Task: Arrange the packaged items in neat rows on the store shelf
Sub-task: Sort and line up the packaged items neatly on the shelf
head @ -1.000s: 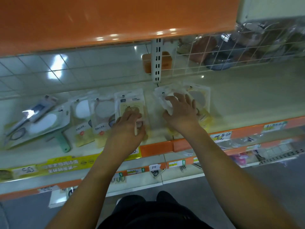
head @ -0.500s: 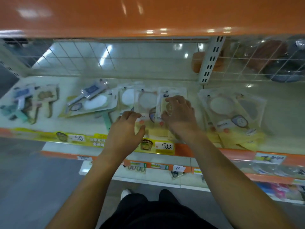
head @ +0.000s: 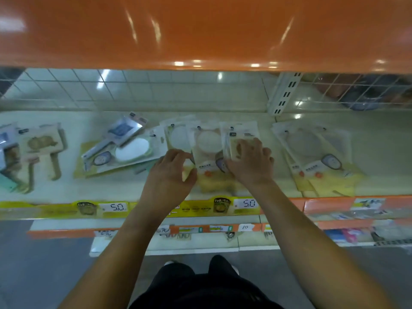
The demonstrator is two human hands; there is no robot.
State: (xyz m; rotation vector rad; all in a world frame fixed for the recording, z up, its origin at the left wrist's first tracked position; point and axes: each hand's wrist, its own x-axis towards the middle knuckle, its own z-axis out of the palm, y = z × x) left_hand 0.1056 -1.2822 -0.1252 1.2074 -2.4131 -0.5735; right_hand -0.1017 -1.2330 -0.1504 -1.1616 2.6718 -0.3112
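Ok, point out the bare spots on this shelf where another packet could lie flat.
Bare shelf runs right of the right-hand packet stack. Another bare strip lies between the wooden-handled items and the tilted pile. It is crowded in the middle, where overlapping packets lie under the left hand and right hand.

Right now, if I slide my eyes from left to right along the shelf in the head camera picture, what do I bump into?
Wooden brush packs → tilted pile of packs with a white oval → left hand → pack with a round white puff → right hand → overlapping puff packs.
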